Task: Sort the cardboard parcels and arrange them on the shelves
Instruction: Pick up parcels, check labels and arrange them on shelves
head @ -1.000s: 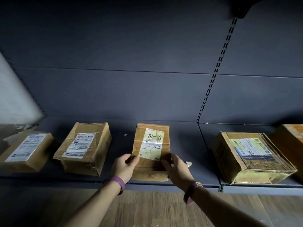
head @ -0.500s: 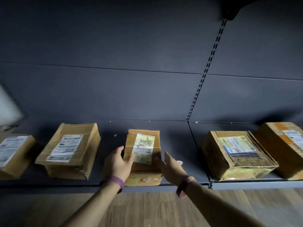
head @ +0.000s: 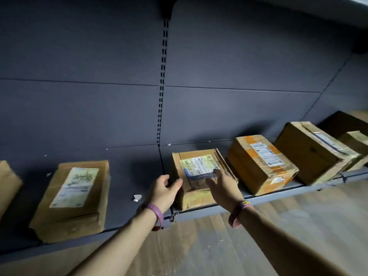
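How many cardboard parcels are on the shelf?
6 parcels: one cut off far left, one beside it, one at centre, three further right; others may be hidden.

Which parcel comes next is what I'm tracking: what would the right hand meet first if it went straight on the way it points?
Likely the blue-edged label on the cardboard parcel beneath the right hand; its straight fingers reach over that parcel's top. Whether they touch it is unclear.

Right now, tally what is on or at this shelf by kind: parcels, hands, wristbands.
Cardboard parcels: 6 (leftmost cut off by the frame edge)
Hands: 2
Wristbands: 2
Total: 10
A tan shape at far right is too cropped to count.
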Demonstrator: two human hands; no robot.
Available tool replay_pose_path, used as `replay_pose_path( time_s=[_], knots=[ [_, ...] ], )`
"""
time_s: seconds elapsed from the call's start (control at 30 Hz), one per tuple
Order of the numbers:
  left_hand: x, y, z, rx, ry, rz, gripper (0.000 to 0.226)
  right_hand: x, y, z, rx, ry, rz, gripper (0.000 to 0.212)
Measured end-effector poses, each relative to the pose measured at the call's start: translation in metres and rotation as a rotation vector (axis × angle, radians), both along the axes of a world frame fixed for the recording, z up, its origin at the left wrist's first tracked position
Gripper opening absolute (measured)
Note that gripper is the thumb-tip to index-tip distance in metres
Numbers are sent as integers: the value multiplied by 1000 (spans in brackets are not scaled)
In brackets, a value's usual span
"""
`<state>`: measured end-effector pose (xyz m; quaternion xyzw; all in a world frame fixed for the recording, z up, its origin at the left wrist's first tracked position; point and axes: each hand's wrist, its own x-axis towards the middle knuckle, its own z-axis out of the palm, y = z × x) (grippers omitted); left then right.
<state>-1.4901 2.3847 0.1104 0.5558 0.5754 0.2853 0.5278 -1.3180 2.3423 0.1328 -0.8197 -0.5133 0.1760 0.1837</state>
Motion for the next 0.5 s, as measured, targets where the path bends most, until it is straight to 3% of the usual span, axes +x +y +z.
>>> replay_pose_path(
  time_s=[0.1,0.3,0.5],
  knots=[
    [39,3,-9,-22,107,61,59,60,5,-14,-111,-115,44,37],
    [77,3,-26,-20,213,191,9,114,23,-50,-57,368,82,29],
    [90,-3,-29,21,283,264,12,131,20,-64,-16,479,155,27]
  ],
)
